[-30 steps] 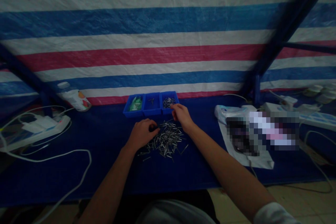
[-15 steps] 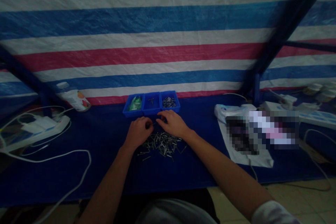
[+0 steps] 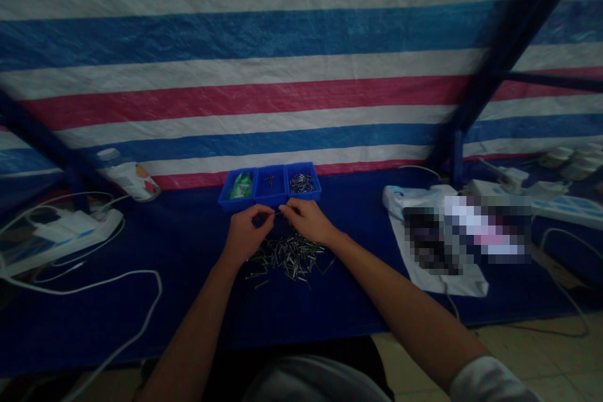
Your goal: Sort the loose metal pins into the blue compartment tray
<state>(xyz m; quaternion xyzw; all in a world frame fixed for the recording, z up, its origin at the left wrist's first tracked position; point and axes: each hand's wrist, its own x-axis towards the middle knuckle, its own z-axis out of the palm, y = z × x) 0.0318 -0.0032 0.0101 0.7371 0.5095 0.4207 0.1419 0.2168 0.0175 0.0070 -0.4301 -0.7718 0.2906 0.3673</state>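
My left hand [image 3: 249, 232] is closed in a pinch on one end of a thin metal screw [image 3: 277, 213]. Thumb and fingers of my right hand [image 3: 307, 220] come together at the screw's other end, so it spans the small gap between both hands. Just below them a loose pile of similar screws [image 3: 294, 257] lies on the blue tabletop. Beyond my hands stand three joined blue bins: the left bin [image 3: 230, 204] holds green packets, the middle bin [image 3: 272, 191] a few small screws, the right bin [image 3: 316, 188] many.
A bottle [image 3: 134, 181] leans at the back left. White cables and a power strip [image 3: 106, 226] lie on the left. To the right are a soft white pack [image 3: 407, 202], a white sheet [image 3: 471, 286] and a blurred patch. Striped sheeting [image 3: 301, 100] hangs behind.
The fingers of my right hand have closed from spread to a pinch at the screw. My left hand's fingertips have turned toward them, and both hands now meet at it.
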